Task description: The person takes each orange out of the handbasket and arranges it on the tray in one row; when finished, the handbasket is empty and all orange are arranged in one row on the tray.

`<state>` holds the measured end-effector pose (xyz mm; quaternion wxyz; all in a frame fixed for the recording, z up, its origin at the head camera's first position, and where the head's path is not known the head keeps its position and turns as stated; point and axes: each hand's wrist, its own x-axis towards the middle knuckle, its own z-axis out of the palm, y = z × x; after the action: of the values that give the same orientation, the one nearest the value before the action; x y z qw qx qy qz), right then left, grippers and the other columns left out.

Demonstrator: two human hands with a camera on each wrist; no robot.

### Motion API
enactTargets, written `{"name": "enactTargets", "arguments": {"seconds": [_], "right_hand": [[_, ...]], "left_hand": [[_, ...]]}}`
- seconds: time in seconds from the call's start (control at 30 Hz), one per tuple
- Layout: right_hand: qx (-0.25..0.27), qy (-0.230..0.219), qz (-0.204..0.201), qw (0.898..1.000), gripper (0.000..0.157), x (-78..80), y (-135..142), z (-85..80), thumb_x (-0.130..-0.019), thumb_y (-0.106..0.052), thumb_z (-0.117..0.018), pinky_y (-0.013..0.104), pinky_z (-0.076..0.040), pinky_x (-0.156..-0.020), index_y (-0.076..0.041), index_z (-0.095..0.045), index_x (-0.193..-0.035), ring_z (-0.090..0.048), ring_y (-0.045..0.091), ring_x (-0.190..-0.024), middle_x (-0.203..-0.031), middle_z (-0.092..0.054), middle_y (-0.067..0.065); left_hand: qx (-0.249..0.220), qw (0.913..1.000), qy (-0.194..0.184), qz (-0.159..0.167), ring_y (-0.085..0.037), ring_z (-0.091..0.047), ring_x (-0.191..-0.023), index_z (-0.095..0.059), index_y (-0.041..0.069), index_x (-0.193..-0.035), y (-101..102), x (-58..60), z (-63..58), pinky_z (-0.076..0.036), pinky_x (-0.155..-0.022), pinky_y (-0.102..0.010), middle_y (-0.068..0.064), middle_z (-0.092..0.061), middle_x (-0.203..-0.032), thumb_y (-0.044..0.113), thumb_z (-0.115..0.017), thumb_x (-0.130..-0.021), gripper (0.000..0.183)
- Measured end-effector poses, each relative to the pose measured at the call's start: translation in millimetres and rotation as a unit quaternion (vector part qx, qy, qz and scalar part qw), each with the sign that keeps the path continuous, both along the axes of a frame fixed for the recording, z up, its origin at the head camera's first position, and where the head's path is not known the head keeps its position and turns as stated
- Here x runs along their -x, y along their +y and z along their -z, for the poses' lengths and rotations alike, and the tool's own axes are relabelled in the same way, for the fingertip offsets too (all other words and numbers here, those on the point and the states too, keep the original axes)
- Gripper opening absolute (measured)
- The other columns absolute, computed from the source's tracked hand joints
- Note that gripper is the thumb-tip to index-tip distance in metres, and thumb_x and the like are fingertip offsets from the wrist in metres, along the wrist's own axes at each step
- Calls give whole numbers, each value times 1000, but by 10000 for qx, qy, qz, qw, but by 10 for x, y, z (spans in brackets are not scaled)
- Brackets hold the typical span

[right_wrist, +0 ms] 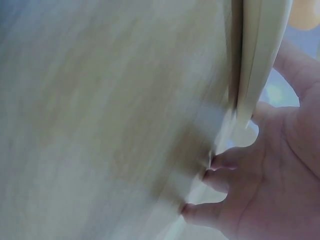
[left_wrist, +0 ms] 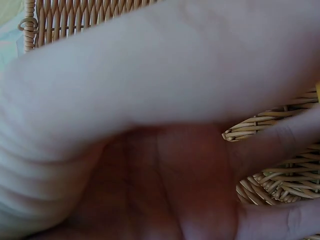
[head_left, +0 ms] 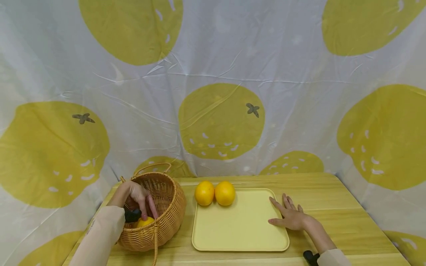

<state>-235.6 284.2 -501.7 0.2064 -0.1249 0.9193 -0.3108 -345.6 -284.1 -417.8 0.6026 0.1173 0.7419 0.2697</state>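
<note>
My left hand (head_left: 139,197) reaches over the rim into a wicker basket (head_left: 173,221), its fingers pointing down at an orange (head_left: 145,222). The fingertips are right at the top of this orange; the basket wall hides its lower part. In the left wrist view the thumb and palm fill most of the picture, with spread fingers (left_wrist: 280,220) over the woven inside. My right hand (head_left: 291,216), fingers spread, lies at the right edge of a pale yellow tray (head_left: 239,229). In the right wrist view, its fingertips (right_wrist: 187,210) reach down to the wooden table beside the tray rim.
Two oranges, one on the left (head_left: 204,193) and one on the right (head_left: 225,193), sit side by side at the tray's back left corner. The basket's handle (head_left: 155,240) hangs over its front. A fruit-print curtain (head_left: 293,122) stands behind the wooden table (head_left: 352,221).
</note>
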Motion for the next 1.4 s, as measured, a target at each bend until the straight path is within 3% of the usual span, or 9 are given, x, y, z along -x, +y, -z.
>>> {"name": "enactTargets", "arguments": {"seconds": [0.2, 0.37, 0.5, 0.6, 1.0, 1.2, 1.4], "right_hand": [[-37, 9, 4, 10000, 97, -1, 1, -3, -98, -51, -65, 86, 15, -107, -5, -13, -166, 21, 61, -150, -161, 22, 42], [-64, 3, -1, 10000, 97, 0, 2, -4, -98, -52, -65, 86, 14, -107, -6, -13, -166, 21, 61, -150, -161, 22, 42], [-92, -16, 0, 10000, 97, -1, 8, -3, -99, -52, -65, 86, 14, -107, -6, -13, -166, 20, 61, -150, -161, 22, 42], [-101, -22, -4, 9999, 97, -3, 13, -2, -99, -53, -64, 86, 14, -107, -6, -13, -166, 20, 61, -150, -161, 22, 42], [-37, 56, -15, 10000, 96, -12, -2, -1, -98, -51, -65, 86, 16, -106, -4, -14, -165, 20, 63, -149, -160, 21, 43], [-41, 47, -18, 10000, 97, -9, -2, 0, -98, -51, -65, 86, 16, -106, -4, -14, -165, 21, 62, -149, -160, 22, 43], [-46, 45, -9, 10000, 96, -3, -4, 2, -98, -51, -65, 86, 15, -106, -4, -14, -165, 20, 62, -149, -161, 21, 43]], "left_hand": [[207, 9998, 58, 7, 0, -61, -83, -75, 11, -129, 8, -10, -28, -34, -57, -17, 1, -76, -122, -3, -68, -95, 37], [288, 9995, 90, 127, 0, -54, -72, -74, 15, -131, 17, -17, -36, -29, -54, -18, 4, -78, -109, -1, -68, -96, 38], [134, 9998, -78, 117, 0, -63, -84, -71, 13, -134, 25, -23, -28, -48, -67, -15, 3, -78, -111, -3, -66, -97, 41], [-83, 9995, -285, 49, -3, -68, -97, -69, 9, -137, 38, -28, -14, -56, -83, -17, 1, -77, -118, -7, -64, -96, 44], [-130, 9993, -338, -68, -1, -68, -89, -70, 9, -135, 50, -16, 32, -54, -74, -15, 5, -78, -108, -7, -66, -95, 43], [-286, 9993, -251, -45, -4, -70, -97, -68, 5, -136, 27, -4, 53, -57, -82, -17, -2, -76, -119, -6, -69, -94, 44], [-902, 9946, 40, -513, -15, -72, -106, -67, 3, -136, -28, -25, 48, -61, -85, -27, -11, -73, -130, -4, -72, -91, 46]]}}
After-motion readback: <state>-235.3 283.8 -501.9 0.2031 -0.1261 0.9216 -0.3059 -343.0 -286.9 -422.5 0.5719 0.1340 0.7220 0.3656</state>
